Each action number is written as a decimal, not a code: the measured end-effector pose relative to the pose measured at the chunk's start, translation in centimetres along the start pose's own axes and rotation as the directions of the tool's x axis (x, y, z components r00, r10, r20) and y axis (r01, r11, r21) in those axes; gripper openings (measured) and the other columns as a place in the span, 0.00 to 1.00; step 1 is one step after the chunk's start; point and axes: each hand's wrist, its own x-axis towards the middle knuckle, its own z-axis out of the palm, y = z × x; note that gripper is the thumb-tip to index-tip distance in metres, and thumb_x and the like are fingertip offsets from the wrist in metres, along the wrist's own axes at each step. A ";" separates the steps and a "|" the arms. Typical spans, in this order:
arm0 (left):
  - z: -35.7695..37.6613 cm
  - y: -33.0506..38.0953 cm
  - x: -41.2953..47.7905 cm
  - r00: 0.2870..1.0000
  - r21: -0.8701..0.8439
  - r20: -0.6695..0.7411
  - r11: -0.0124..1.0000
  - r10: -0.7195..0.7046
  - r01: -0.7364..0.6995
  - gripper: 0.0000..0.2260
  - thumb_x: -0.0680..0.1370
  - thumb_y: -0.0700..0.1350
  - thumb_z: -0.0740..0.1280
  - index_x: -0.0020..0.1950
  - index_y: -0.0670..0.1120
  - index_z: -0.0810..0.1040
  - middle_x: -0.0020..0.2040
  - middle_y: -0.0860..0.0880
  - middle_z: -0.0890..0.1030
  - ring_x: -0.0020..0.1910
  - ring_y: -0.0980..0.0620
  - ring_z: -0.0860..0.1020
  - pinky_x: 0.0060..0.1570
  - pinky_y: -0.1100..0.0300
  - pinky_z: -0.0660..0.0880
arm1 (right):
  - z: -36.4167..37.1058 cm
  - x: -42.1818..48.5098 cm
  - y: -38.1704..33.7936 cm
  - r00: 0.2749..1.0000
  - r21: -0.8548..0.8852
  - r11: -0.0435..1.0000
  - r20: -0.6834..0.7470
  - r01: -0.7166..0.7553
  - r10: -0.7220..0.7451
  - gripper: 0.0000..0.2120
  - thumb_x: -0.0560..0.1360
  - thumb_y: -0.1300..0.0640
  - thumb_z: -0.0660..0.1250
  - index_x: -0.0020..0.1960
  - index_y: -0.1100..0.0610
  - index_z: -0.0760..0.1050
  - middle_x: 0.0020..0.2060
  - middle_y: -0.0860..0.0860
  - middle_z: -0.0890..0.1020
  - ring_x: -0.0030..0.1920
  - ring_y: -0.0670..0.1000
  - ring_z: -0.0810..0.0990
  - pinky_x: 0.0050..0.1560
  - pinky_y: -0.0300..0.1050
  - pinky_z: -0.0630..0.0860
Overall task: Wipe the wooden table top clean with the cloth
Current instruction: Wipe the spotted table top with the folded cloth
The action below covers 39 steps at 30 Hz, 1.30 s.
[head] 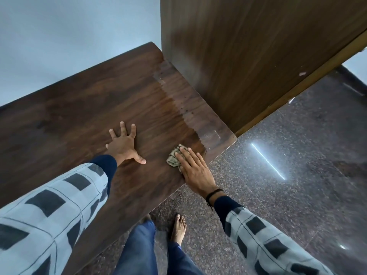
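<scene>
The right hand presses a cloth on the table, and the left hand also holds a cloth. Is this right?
Not quite. The left hand holds no cloth: it lies spread and bare on the table. The right hand does press the cloth on the table, as the head view shows.

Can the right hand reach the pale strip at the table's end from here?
Probably yes: the right hand presses the cloth right beside the pale strip, nothing lies between, and the wooden panel only borders its outer edge.
</scene>
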 end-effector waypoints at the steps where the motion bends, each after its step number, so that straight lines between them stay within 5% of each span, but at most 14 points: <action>1: 0.0 0.0 0.0 1.000 0.000 0.002 1.000 0.001 -0.001 0.71 0.56 0.60 0.84 0.80 0.58 0.33 0.78 0.50 0.27 0.77 0.32 0.34 0.68 0.25 0.57 | 0.0 0.0 -0.1 1.000 0.002 1.000 -0.002 -0.005 0.005 0.25 0.86 0.49 0.44 0.83 0.46 0.49 0.82 0.45 0.49 0.82 0.50 0.45 0.82 0.54 0.44; 7: -0.1 0.0 0.1 1.000 -0.004 0.001 1.000 0.001 -0.001 0.71 0.56 0.60 0.84 0.80 0.58 0.33 0.78 0.50 0.27 0.77 0.33 0.34 0.68 0.25 0.57 | -0.9 2.4 1.5 0.998 -0.051 0.997 0.013 0.065 -0.065 0.26 0.86 0.49 0.48 0.83 0.46 0.49 0.83 0.46 0.51 0.82 0.51 0.47 0.81 0.55 0.46; 14: 0.3 -0.2 -0.2 1.000 -0.027 0.006 1.000 0.009 -0.008 0.71 0.56 0.59 0.84 0.79 0.58 0.33 0.78 0.50 0.26 0.77 0.33 0.33 0.68 0.25 0.56 | -1.5 4.6 -0.2 0.987 0.043 0.988 -0.044 -0.151 0.153 0.26 0.86 0.52 0.52 0.83 0.47 0.53 0.83 0.47 0.54 0.82 0.52 0.47 0.81 0.56 0.44; 22: -0.3 0.1 -0.1 1.000 -0.027 0.020 1.000 0.004 -0.003 0.71 0.56 0.59 0.84 0.79 0.58 0.32 0.77 0.51 0.25 0.77 0.33 0.32 0.68 0.25 0.56 | -1.9 3.6 1.3 0.995 -0.089 0.991 0.024 0.099 -0.097 0.26 0.86 0.49 0.50 0.83 0.46 0.51 0.83 0.46 0.52 0.82 0.50 0.48 0.81 0.53 0.48; 29: -0.2 -0.1 0.0 1.000 -0.020 0.028 1.000 0.006 -0.005 0.71 0.56 0.60 0.84 0.79 0.58 0.30 0.76 0.51 0.24 0.76 0.34 0.32 0.68 0.26 0.57 | -2.2 6.6 -0.5 0.982 0.051 0.982 -0.046 -0.182 0.184 0.27 0.86 0.51 0.52 0.83 0.46 0.51 0.83 0.46 0.51 0.83 0.51 0.46 0.82 0.57 0.46; 33: -0.5 -0.1 -0.1 0.999 -0.016 0.033 1.000 -0.006 0.007 0.71 0.57 0.60 0.84 0.78 0.58 0.30 0.76 0.50 0.24 0.77 0.34 0.32 0.69 0.26 0.57 | -1.5 4.6 0.4 0.990 -0.087 0.986 0.017 0.144 -0.143 0.27 0.86 0.50 0.51 0.83 0.46 0.50 0.83 0.46 0.50 0.82 0.50 0.47 0.81 0.52 0.45; 35: -0.6 0.0 -0.1 1.000 -0.015 0.030 1.000 -0.007 0.007 0.70 0.57 0.60 0.84 0.79 0.58 0.30 0.76 0.50 0.24 0.77 0.34 0.32 0.69 0.26 0.57 | -2.5 5.5 1.6 0.983 -0.125 0.976 0.023 0.181 -0.179 0.26 0.87 0.49 0.50 0.83 0.46 0.50 0.83 0.45 0.51 0.82 0.49 0.47 0.81 0.51 0.45; 39: -0.5 0.2 -0.4 1.000 -0.020 0.023 1.000 0.003 -0.003 0.70 0.57 0.59 0.84 0.79 0.58 0.31 0.77 0.50 0.25 0.77 0.34 0.32 0.69 0.26 0.57 | -2.5 6.2 -0.8 0.985 0.040 0.987 -0.070 -0.157 0.160 0.25 0.86 0.51 0.53 0.82 0.47 0.56 0.82 0.46 0.55 0.82 0.51 0.49 0.81 0.58 0.50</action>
